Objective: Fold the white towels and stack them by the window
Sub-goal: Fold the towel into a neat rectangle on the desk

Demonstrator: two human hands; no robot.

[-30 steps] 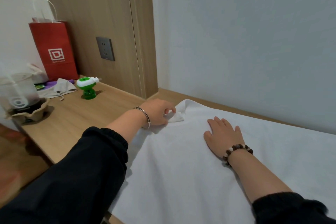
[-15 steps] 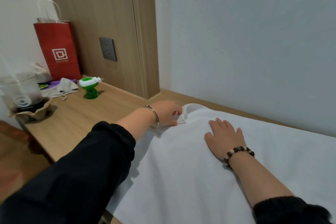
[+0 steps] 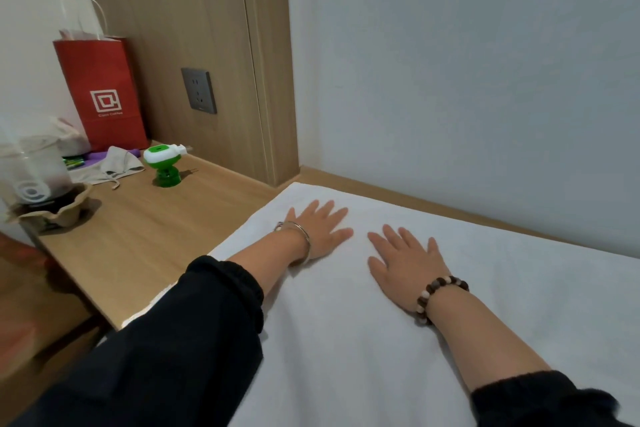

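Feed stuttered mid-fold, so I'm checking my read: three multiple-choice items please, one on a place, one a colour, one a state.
1. The green device stands: A on the floor; B on the wooden table; C on a shelf.
2. The paper bag is: A blue; B white; C red.
3. The left hand and right hand: A lie flat on the white towel; B pinch a corner; C hang clear of it.
Answers: 1 B, it stands left of the towel. 2 C, red front, white logo. 3 A, palms down, fingers straight.

left hand (image 3: 320, 231) released corner, now flat on towel (image 3: 363, 340)
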